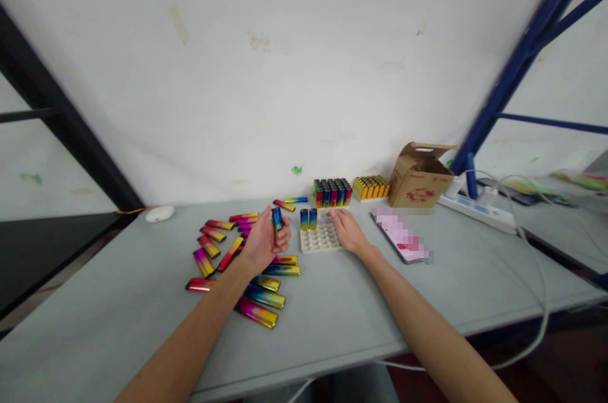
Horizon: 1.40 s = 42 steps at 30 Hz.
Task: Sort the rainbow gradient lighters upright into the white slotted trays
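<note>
My left hand (261,244) is raised over the loose pile, its fingers wrapped round a blue lighter (277,220) held upright. To its right lies a white tray (316,242) with rows of round hollows. Two blue-and-yellow lighters (308,219) stand upright at the tray's far left corner. My right hand (348,230) grips the tray's right side with bent fingers, which cover part of it. Shiny lighters in red, pink, blue and yellow (259,312) lie scattered beneath and around my left hand and forearm.
Against the wall stand a full tray of multicoloured lighters (332,194), one of yellow-orange lighters (371,187) and an open cardboard box (420,178). A phone (401,237) lies right of my right hand. A power strip (479,211) with cables is farther right; a white device (160,213) sits far left.
</note>
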Available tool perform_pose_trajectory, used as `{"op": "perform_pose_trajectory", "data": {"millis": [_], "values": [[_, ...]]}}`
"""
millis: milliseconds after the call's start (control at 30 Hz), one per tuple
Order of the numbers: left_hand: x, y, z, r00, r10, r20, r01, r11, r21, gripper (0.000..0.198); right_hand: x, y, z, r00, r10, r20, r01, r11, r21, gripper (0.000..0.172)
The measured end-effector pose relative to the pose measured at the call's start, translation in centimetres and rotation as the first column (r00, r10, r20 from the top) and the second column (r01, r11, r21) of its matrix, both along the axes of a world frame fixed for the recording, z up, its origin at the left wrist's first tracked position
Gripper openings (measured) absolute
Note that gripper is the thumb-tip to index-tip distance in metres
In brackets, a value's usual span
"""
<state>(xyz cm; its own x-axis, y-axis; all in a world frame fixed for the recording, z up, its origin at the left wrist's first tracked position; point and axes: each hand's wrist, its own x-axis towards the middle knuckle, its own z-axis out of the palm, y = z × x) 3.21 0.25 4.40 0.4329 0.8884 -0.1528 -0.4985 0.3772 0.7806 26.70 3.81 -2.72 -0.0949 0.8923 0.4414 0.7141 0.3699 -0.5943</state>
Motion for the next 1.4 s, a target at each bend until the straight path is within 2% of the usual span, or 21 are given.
{"op": "perform_pose_trajectory", "data": {"millis": [200, 600, 833, 1200, 1400], "values": [[0.5, 0.1, -0.6, 0.996, -0.064, -0.063, 0.064, 0.998, -0.004, 0.042, 0.0, 0.0, 0.1, 0.999, 0.003, 0.037, -0.003, 1.000, -0.014, 0.052], [1.3, 0.5, -1.2, 0.984, 0.071, -0.165, -0.062, 0.996, 0.056, 0.030, 0.0, -0.1, 0.0, 1.000, 0.004, 0.028, -0.003, 1.000, -0.017, 0.050], [1.6, 0.8, -1.7, 0.979, 0.072, -0.192, -0.064, 0.997, 0.045, 0.028, -0.1, -0.2, 0.2, 1.000, -0.002, 0.028, 0.002, 1.000, -0.020, 0.051], [1.4, 0.1, -1.5, 0.992, 0.043, -0.116, -0.035, 0.997, 0.070, 0.030, -0.1, -0.3, 0.3, 0.999, 0.014, 0.034, -0.014, 1.000, -0.013, 0.050], [1.5, -0.1, -1.6, 0.994, 0.011, -0.106, 0.000, 0.995, 0.096, 0.042, -0.1, 0.0, -0.1, 1.000, 0.011, 0.030, -0.011, 1.000, 0.004, 0.051]]}}
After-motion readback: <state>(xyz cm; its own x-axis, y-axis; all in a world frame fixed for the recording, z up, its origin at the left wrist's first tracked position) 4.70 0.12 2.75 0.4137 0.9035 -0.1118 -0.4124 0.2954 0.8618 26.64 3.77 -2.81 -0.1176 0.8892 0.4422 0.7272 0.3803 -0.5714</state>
